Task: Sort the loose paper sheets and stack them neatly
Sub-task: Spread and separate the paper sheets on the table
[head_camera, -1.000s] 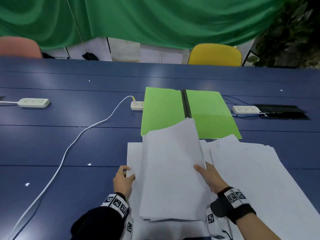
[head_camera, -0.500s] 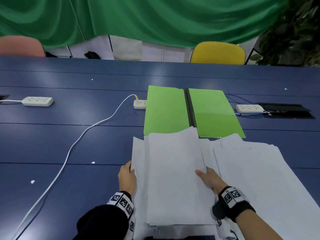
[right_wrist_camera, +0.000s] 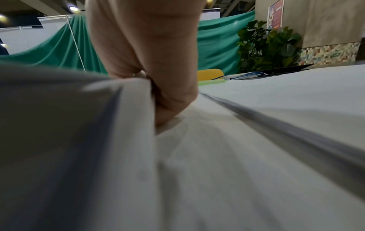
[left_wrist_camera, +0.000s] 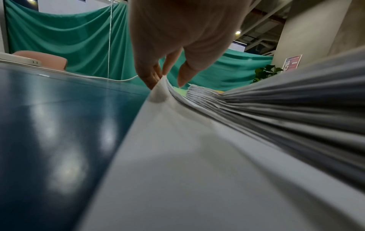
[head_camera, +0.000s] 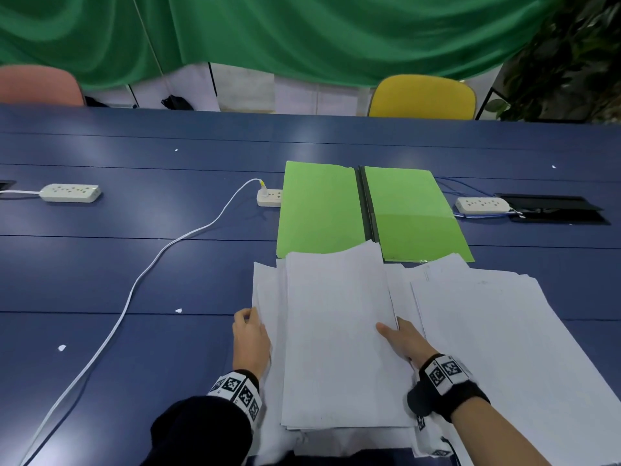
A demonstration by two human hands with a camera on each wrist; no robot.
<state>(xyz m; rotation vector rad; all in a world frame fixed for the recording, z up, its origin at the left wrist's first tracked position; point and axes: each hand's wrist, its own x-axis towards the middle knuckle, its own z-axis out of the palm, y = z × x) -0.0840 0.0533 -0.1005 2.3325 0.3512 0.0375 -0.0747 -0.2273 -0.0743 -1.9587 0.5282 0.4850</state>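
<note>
A thick, uneven stack of white sheets (head_camera: 339, 338) lies on the blue desk (head_camera: 134, 280); left hand (head_camera: 250, 338) pinches lower sheets' edge, right hand (head_camera: 403, 341) grips its right edge.

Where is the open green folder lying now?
In the head view the green folder lies open on the blue table, just beyond the paper stack, between two white power strips.
</note>
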